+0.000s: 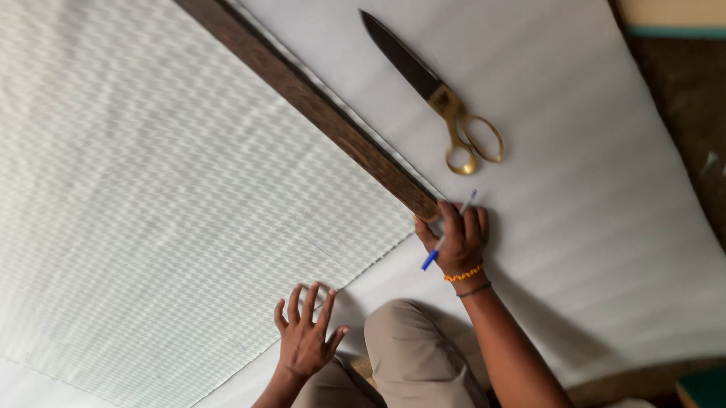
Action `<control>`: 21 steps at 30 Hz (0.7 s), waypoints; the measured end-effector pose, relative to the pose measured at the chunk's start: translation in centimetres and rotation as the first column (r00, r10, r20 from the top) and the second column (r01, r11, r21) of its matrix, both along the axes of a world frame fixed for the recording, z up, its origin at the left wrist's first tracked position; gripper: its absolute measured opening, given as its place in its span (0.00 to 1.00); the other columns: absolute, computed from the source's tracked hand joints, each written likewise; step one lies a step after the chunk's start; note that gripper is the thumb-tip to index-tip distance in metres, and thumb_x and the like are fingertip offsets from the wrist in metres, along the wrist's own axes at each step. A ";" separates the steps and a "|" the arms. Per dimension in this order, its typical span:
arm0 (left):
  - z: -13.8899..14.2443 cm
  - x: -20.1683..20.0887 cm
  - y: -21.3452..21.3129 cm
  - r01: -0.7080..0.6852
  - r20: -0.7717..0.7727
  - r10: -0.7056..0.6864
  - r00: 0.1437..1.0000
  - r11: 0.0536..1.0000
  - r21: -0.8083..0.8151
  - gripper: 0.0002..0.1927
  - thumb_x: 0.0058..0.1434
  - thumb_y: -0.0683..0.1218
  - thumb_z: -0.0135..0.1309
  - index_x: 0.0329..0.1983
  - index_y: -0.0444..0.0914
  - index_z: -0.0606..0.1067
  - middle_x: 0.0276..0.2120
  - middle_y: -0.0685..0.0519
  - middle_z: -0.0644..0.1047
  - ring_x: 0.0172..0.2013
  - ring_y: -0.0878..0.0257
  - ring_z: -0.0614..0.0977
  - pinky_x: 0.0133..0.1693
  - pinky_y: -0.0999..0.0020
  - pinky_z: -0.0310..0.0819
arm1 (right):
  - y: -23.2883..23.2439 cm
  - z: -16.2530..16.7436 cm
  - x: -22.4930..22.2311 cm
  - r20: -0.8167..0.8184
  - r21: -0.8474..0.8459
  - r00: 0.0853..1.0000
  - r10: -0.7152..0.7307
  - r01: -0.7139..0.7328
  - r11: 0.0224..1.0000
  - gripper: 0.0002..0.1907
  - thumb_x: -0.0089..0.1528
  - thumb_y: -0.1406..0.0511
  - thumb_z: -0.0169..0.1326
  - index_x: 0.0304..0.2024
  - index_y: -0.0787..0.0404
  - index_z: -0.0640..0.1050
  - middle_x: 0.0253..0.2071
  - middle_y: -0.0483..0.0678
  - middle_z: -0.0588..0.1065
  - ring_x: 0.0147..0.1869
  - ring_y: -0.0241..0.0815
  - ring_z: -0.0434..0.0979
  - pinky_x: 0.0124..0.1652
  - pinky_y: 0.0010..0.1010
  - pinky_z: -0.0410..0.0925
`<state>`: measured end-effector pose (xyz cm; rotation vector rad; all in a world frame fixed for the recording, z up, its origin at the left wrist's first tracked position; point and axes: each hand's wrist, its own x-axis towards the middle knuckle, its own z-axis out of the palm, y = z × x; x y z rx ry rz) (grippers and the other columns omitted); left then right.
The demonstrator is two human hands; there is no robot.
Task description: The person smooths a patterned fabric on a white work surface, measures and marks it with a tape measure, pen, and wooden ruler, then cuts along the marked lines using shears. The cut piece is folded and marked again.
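Note:
A long dark wooden ruler (302, 93) lies diagonally along the edge of a checked white cloth (138, 188), which rests on a plain white sheet (580, 195). My right hand (456, 235) is at the ruler's near end, fingers closed around a blue and white pen (446, 231). Lower down, my left hand (306, 331) lies flat with fingers spread on the checked cloth near its edge. Large scissors (431, 90) with brass handles and dark blades lie shut on the white sheet beyond the ruler. My knee (414, 359) in beige trousers sits between my arms.
A brown floor (703, 127) borders the white sheet on the right. A pale block with a teal edge (683, 18) sits at the top right, and a teal object (714, 397) at the bottom right.

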<state>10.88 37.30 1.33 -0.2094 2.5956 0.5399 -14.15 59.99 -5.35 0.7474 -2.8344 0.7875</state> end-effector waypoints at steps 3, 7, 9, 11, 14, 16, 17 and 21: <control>0.4 -7.3 -4.6 -0.148 -0.255 0.157 0.954 0.988 0.052 0.33 0.57 0.55 0.60 0.64 0.39 0.69 0.64 0.38 0.68 0.62 0.35 0.66 0.58 0.39 0.57 | -0.8 0.5 -0.1 0.076 0.057 0.997 -0.007 0.003 0.998 0.23 0.60 0.57 0.68 0.49 0.64 0.76 0.38 0.51 0.75 0.39 0.51 0.71 0.42 0.44 0.65; -3.9 -24.4 -15.2 -0.416 -0.697 0.365 0.617 0.903 0.106 0.26 0.66 0.45 0.63 0.63 0.30 0.69 0.53 0.36 0.71 0.53 0.42 0.73 0.54 0.51 0.69 | -1.8 0.4 -0.4 -0.033 0.029 0.999 -0.016 0.017 0.999 0.24 0.59 0.57 0.69 0.47 0.65 0.76 0.37 0.52 0.75 0.38 0.51 0.70 0.42 0.45 0.66; -5.8 -32.7 -20.0 -0.565 -0.646 0.589 0.486 0.775 0.282 0.32 0.71 0.52 0.60 0.70 0.31 0.65 0.55 0.43 0.71 0.58 0.50 0.72 0.61 0.54 0.68 | -2.0 0.2 -0.3 -0.047 0.031 0.999 -0.025 0.027 0.999 0.24 0.58 0.56 0.69 0.47 0.64 0.76 0.37 0.52 0.75 0.39 0.51 0.71 0.42 0.44 0.66; -6.5 -39.0 -23.6 -0.719 -0.529 0.785 0.322 0.567 0.403 0.43 0.65 0.64 0.60 0.70 0.31 0.63 0.57 0.43 0.69 0.59 0.50 0.70 0.58 0.53 0.70 | -1.9 0.0 -0.1 -0.052 0.041 0.998 -0.033 0.035 0.999 0.24 0.58 0.56 0.69 0.47 0.64 0.76 0.38 0.51 0.75 0.40 0.51 0.71 0.43 0.43 0.66; -6.4 -43.5 -26.1 -0.863 -0.320 0.825 0.465 0.503 0.043 0.54 0.54 0.73 0.64 0.69 0.32 0.61 0.56 0.42 0.66 0.58 0.47 0.65 0.55 0.44 0.59 | -1.7 -0.3 0.0 -0.046 0.054 0.999 -0.028 0.030 0.998 0.24 0.58 0.56 0.69 0.47 0.64 0.76 0.38 0.51 0.75 0.39 0.51 0.72 0.42 0.43 0.65; -6.5 -44.1 -26.2 -0.866 -0.304 0.837 0.455 0.495 0.069 0.51 0.50 0.70 0.63 0.69 0.37 0.64 0.55 0.47 0.68 0.58 0.50 0.64 0.54 0.47 0.58 | -1.6 -0.5 0.1 -0.028 0.066 0.999 -0.035 0.037 0.997 0.25 0.57 0.55 0.68 0.46 0.64 0.76 0.37 0.51 0.75 0.39 0.50 0.72 0.42 0.42 0.65; -6.8 -44.1 -26.0 -0.867 -0.291 0.844 0.451 0.492 0.081 0.49 0.48 0.68 0.63 0.69 0.40 0.65 0.55 0.49 0.69 0.58 0.52 0.64 0.53 0.48 0.57 | -1.5 -0.6 0.1 -0.022 0.071 0.999 -0.039 0.040 0.997 0.25 0.57 0.55 0.68 0.46 0.64 0.76 0.37 0.51 0.75 0.39 0.50 0.72 0.41 0.42 0.65; -8.4 -43.5 -25.5 -0.856 -0.345 0.870 0.353 0.449 0.255 0.43 0.52 0.63 0.63 0.69 0.41 0.68 0.50 0.56 0.73 0.57 0.56 0.65 0.59 0.52 0.51 | -1.5 -1.0 0.2 -0.017 0.076 0.999 -0.047 0.048 0.996 0.25 0.57 0.54 0.68 0.46 0.64 0.76 0.37 0.51 0.76 0.38 0.50 0.71 0.40 0.42 0.64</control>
